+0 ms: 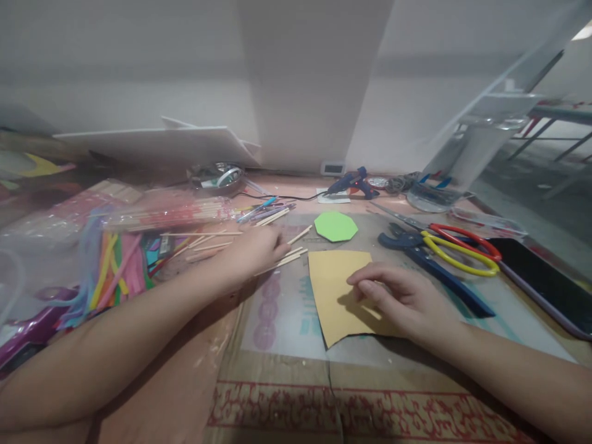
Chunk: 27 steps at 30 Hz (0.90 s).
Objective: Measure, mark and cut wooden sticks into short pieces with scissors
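My left hand (254, 250) reaches forward onto a loose group of thin wooden sticks (289, 258) lying on the table, fingers curled over them. My right hand (398, 296) rests flat on a yellow sheet of paper (333, 290), fingers spread and pressing it down. A green octagon cutout (335, 226) lies just beyond the yellow sheet, untouched.
Blue, red and yellow scissors (439, 250) lie to the right, beside a dark phone (546, 277). A blue glue gun (351, 182) sits at the back. Colourful pipe cleaners (115, 265) and bagged sticks (161, 213) fill the left. A white board (157, 145) leans behind.
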{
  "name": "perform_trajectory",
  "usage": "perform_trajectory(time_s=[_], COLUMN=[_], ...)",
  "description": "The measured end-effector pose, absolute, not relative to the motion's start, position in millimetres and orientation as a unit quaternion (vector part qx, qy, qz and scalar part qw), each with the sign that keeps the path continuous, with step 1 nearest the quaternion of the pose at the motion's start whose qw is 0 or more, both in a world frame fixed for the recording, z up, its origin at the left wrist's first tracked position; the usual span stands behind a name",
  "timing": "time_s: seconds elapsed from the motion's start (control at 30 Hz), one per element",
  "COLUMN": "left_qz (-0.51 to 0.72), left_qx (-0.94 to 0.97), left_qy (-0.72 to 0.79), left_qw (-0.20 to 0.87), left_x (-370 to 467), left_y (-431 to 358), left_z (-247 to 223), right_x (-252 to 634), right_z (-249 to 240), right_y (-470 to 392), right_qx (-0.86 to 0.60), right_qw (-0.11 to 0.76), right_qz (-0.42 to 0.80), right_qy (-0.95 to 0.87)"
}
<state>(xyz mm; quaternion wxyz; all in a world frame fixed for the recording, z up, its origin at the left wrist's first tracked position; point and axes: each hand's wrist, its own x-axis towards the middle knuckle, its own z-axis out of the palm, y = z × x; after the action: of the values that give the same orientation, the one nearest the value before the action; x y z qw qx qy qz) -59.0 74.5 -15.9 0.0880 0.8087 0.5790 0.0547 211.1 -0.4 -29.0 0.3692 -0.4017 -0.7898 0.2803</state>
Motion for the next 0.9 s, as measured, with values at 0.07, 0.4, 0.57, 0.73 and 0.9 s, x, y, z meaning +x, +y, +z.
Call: perform_trajectory(time_s=[0.07,0.4,0.57,0.73,0.9], left_qz=[0.078,0.141,0.213,0.178,0.143], left_qx=[0.799,0.853,0.879,0.921,0.923], left_qy=[0.588,0.396,0.334,0.319,0.328], left_qw=[0.097,0.311,0.265,0.138,0.144], left_x=[-59,-16,-19,-24,-22], left_y=[73,-6,-5,11,13], left_z=[-7,-1,-20,-38,-45], right_x=[211,207,207,209,212], right_z=[-32,-25,-24,-31,-31], right_y=[2,-6,-5,9,15], right_qx=[-0.416,-0.377,-0.352,-0.34,-0.362], right_qw=[0.369,0.372,0.419,0.441,0.441], right_qz=[0.301,0.493,0.65,0.713,0.683], right_qy=[-0.775,-0.69,-0.527,-0.426,-0.456])
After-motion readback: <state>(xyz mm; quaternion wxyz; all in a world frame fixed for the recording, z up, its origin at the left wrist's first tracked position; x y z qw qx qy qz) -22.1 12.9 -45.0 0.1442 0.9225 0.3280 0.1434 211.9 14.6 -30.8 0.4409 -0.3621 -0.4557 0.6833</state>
